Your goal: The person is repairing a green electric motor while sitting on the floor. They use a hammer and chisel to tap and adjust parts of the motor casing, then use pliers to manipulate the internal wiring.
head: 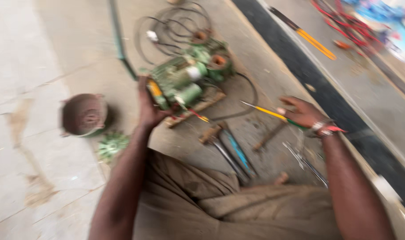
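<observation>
Head view: pump [187, 80] btwn hands, touching left hand [148, 109].

Green pump motor [184, 80], orange-brown at its ports. Yellow shaft on the screwdriver [267, 112], green at the handle. Rusty brown round cover [84, 114], pale grey floor [29, 66], blue-handled tool [238, 153].

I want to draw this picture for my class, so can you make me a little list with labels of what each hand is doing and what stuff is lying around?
place: concrete floor, seen from above; picture is blurred
left hand: gripping the end of a green motor
right hand: holding a yellow-shafted screwdriver
near the motor: black wire loops, a wooden block under it
left side: round rusty housing, small green fan wheel
front: hammer, blue-handled tool, metal pliers
</observation>
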